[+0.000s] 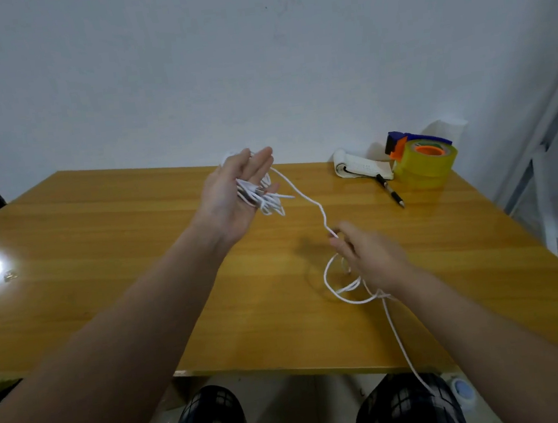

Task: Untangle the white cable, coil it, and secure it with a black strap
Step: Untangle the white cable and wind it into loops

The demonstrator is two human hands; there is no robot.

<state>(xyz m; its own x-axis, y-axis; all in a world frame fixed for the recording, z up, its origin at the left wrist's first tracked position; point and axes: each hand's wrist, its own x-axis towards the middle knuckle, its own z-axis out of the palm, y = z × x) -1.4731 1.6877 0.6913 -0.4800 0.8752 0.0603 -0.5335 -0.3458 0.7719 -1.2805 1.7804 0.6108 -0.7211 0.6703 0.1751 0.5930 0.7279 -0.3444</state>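
Observation:
My left hand [234, 195] is raised above the wooden table [104, 264], palm up, with a bundle of white cable [307, 198] loops wound around its fingers. From there one strand runs down to my right hand [368, 257], which pinches it between fingertips lower and to the right. Below that hand the cable forms a loose loop over the table, then trails off the front edge toward my right knee. No black strap is visible.
At the back right of the table sit a yellow tape roll in a blue-orange dispenser [423, 158], a small notepad [359, 168] and a pen [391, 192]. A small metal piece [10, 275] lies at the left beside a bright light reflection. A wall stands behind.

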